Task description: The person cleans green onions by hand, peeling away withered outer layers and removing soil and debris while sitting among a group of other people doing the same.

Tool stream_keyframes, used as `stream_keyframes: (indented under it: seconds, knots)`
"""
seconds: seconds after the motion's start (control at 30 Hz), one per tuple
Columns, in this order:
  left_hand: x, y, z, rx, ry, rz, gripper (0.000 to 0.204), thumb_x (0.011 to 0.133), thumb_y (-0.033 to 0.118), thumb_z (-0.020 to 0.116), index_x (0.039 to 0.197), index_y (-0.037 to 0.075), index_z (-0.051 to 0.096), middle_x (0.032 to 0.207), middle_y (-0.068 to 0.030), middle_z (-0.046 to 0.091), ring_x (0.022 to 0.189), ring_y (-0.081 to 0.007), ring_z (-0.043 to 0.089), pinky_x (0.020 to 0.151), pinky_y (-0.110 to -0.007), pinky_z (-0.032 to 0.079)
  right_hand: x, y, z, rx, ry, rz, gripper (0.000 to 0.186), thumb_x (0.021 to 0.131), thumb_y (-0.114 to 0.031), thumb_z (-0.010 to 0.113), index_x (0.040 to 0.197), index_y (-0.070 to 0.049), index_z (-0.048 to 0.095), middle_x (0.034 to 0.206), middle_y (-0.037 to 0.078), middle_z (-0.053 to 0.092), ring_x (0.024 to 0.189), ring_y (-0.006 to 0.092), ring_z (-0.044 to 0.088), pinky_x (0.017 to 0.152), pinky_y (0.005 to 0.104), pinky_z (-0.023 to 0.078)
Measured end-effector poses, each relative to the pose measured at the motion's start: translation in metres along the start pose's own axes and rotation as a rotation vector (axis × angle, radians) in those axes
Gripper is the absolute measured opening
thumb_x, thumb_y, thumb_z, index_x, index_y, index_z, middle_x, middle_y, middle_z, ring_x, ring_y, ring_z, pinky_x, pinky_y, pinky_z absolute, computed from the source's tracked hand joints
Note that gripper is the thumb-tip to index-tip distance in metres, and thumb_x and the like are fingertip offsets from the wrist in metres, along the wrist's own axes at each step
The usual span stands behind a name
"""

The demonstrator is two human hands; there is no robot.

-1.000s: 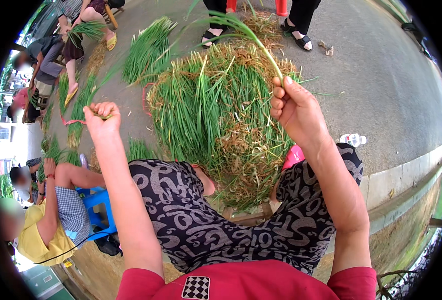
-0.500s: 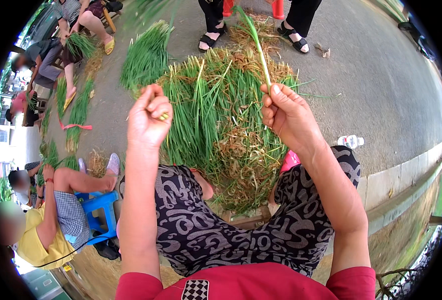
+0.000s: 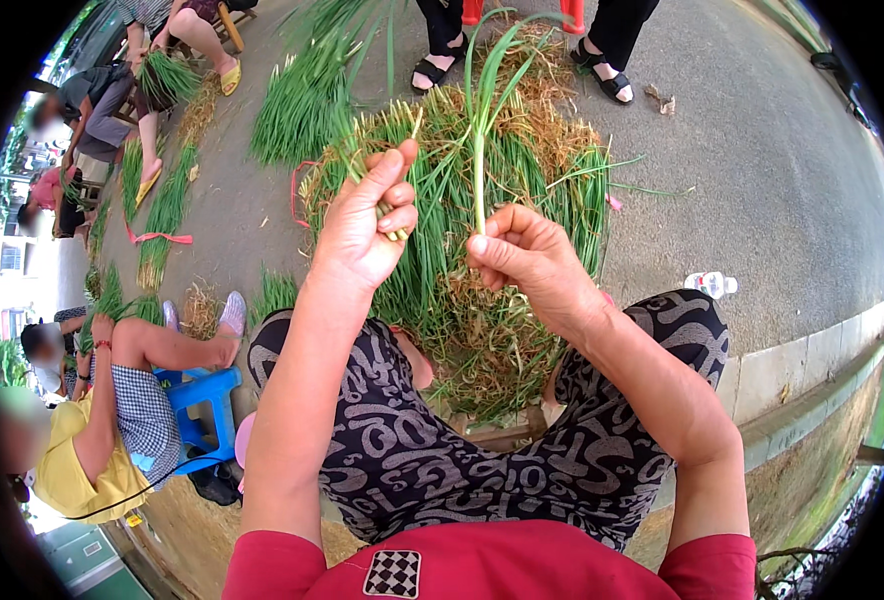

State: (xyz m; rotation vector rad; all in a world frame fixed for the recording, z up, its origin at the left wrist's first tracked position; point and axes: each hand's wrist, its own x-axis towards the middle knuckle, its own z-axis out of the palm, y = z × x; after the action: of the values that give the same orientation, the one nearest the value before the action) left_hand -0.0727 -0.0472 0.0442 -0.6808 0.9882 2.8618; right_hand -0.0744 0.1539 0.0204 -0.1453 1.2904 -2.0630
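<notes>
Two hands work above one big heap of greens (image 3: 522, 300): the left hand (image 3: 362, 225) pinches pale stalk ends (image 3: 390, 215), the right hand (image 3: 522, 255) pinches one upright green stalk (image 3: 479, 130).

Outdoor daylight, grey paved ground (image 3: 762, 150), pale concrete kerb (image 3: 812, 355) along the right edge with a strip of bare earth (image 3: 812, 470) beyond it, blue plastic stool (image 3: 207, 395) at lower left, dry straw (image 3: 200, 310) scattered on the paving, greenery (image 3: 2, 360) at far left.
</notes>
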Motion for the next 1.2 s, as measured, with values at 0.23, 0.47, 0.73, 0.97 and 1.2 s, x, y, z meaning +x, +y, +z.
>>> stream_keyframes:
  seconds: [0.23,0.47,0.73,0.97,1.2]
  knots:
    - [-0.005,-0.008,0.011,0.363,-0.036,0.028,0.014,0.086,0.01,0.065,0.091,0.005,0.053,0.108,-0.0108,0.061,0.064,-0.0047,0.047,0.041,-0.014,0.033,-0.001,0.012,0.011,-0.149,-0.021,0.048,0.016,0.085,-0.015,0.068,0.084,-0.008,0.053,0.072,0.0,0.06,0.059,0.0052,0.052,0.053,0.0197,0.041]
    - [-0.007,-0.006,0.009,0.425,-0.021,0.043,0.014,0.086,0.007,0.064,0.094,0.005,0.053,0.102,-0.0103,0.063,0.061,-0.0039,0.046,0.041,-0.013,0.033,-0.004,0.002,0.016,-0.35,-0.1,0.077,0.025,0.083,-0.02,0.071,0.089,-0.001,0.056,0.072,0.001,0.057,0.061,0.0076,0.052,0.054,0.0228,0.044]
    - [-0.009,-0.003,0.009,0.386,-0.113,-0.086,0.022,0.085,0.007,0.065,0.097,0.006,0.047,0.1,-0.0117,0.063,0.06,-0.0049,0.049,0.041,-0.014,0.034,0.002,-0.015,0.0,-0.474,0.046,-0.233,0.063,0.084,-0.02,0.068,0.131,0.003,0.033,0.119,0.013,0.045,0.071,0.0113,0.056,0.063,0.0256,0.048]
    - [-0.011,-0.01,0.015,0.45,-0.148,-0.139,0.009,0.089,0.01,0.061,0.094,0.007,0.054,0.104,-0.0107,0.063,0.057,-0.0018,0.045,0.039,-0.013,0.032,0.01,-0.005,0.002,-0.29,-0.072,-0.144,0.043,0.09,-0.017,0.059,0.124,0.005,0.044,0.081,0.009,0.063,0.067,0.0126,0.06,0.056,0.0266,0.049]
    - [-0.008,-0.012,0.011,0.503,-0.068,-0.028,0.011,0.087,0.005,0.061,0.095,0.006,0.054,0.108,-0.0142,0.063,0.056,-0.0032,0.045,0.039,-0.013,0.032,0.003,-0.009,0.003,-0.696,-0.031,-0.115,0.017,0.089,-0.017,0.058,0.092,0.0,0.062,0.061,0.007,0.058,0.056,0.0138,0.058,0.054,0.0297,0.047]
